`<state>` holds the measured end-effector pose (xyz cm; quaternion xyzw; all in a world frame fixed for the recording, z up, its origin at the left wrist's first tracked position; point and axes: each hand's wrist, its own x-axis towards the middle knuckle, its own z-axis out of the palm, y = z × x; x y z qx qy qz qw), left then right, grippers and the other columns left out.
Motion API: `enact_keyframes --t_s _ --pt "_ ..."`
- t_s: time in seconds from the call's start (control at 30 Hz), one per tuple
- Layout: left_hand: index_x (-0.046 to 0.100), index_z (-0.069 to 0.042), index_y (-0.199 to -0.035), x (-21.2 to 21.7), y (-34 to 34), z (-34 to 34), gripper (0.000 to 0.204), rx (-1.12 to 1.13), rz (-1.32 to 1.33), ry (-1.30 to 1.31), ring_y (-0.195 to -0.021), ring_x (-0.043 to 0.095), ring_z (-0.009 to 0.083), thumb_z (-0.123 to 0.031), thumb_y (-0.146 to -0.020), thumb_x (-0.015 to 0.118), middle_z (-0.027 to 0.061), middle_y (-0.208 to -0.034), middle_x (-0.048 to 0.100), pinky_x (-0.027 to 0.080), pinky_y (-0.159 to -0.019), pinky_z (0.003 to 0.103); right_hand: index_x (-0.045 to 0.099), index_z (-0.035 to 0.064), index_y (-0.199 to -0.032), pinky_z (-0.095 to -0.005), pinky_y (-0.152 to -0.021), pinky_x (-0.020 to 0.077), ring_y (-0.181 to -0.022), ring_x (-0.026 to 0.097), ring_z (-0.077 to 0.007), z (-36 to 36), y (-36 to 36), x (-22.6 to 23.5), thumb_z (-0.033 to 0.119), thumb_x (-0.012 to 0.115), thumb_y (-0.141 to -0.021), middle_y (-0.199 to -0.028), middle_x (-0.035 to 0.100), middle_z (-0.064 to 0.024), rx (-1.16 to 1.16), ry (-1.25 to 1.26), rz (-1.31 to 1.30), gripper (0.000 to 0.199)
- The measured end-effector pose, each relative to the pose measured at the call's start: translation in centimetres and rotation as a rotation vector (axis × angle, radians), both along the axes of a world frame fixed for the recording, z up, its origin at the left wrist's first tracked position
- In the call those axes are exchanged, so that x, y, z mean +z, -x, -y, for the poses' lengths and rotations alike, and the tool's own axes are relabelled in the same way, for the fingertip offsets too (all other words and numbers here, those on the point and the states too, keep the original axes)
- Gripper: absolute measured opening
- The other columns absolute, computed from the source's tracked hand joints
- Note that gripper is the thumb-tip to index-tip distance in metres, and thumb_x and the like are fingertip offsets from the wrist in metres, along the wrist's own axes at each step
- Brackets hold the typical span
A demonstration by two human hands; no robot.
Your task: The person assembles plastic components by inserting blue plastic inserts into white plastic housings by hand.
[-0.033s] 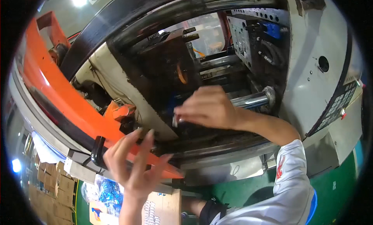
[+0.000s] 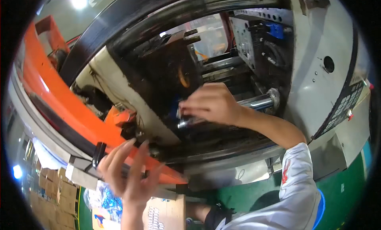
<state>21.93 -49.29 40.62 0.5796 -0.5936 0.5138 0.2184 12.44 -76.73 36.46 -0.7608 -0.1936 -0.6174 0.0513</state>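
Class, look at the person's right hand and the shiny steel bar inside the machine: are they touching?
Touching. The head view shows the right hand lying over the steel bar, its fingers against the bar's near end with no gap.

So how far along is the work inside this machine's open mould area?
Done: the orange guard stands open, exposing the mould area. In hand: the right hand reaches in beside the steel tie bar, fingers on something small and blue, too hidden to identify. The left hand hovers open, holding nothing. Nothing visibly removed yet.
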Motion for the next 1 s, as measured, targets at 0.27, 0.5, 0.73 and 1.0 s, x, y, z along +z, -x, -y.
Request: enact_keyframes --t_s 0.27,0.5,0.73,1.0 --pt "0.070 0.000 -0.092 0.0 -4.7 -3.1 0.015 0.146 0.069 0.037 -0.105 0.055 0.0323 -0.012 -0.087 0.063 0.0097 -0.110 0.064 0.044 -0.091 0.045 0.076 0.0048 -0.098 -0.0302 -0.057 0.0503 -0.062 0.067 -0.0214 16.6 -6.6 -3.5 0.021 0.079 -0.080 -0.079 0.072 -0.0100 -0.019 -0.971 -0.086 0.024" --pt "0.069 0.000 -0.084 -0.7 -4.2 -1.9 0.009 0.256 0.071 0.084 -0.101 0.054 0.0301 -0.008 -0.083 0.063 0.0076 -0.099 0.067 0.044 -0.089 0.043 0.079 0.0142 -0.092 -0.0315 -0.059 0.0512 -0.060 0.068 -0.0137 29.1 -14.2 -5.3 0.035 0.079 -0.077 -0.072 0.073 -0.0072 -0.328 -1.072 -0.062 0.026" --pt "0.064 0.002 -0.077 -0.9 -4.1 -1.3 0.033 0.283 0.070 0.067 -0.098 0.053 0.0295 -0.019 -0.099 0.052 0.0089 -0.094 0.066 0.044 -0.083 0.042 0.079 0.0107 -0.090 -0.0324 -0.066 0.0530 -0.066 0.069 -0.0185 30.8 -18.2 -4.6 0.044 0.079 -0.076 -0.075 0.073 -0.0107 -0.214 -1.066 -0.049 0.036" --pt "0.064 0.000 -0.076 -0.9 -4.5 -1.6 0.033 0.284 0.103 0.039 -0.096 0.051 0.0283 -0.017 -0.099 0.050 0.0083 -0.094 0.066 0.042 -0.085 0.042 0.079 0.0121 -0.092 -0.0356 -0.068 0.0529 -0.072 0.071 -0.0216 31.6 -18.3 -5.5 0.038 0.082 -0.075 -0.078 0.074 -0.0106 -0.148 -1.067 -0.019 0.032"
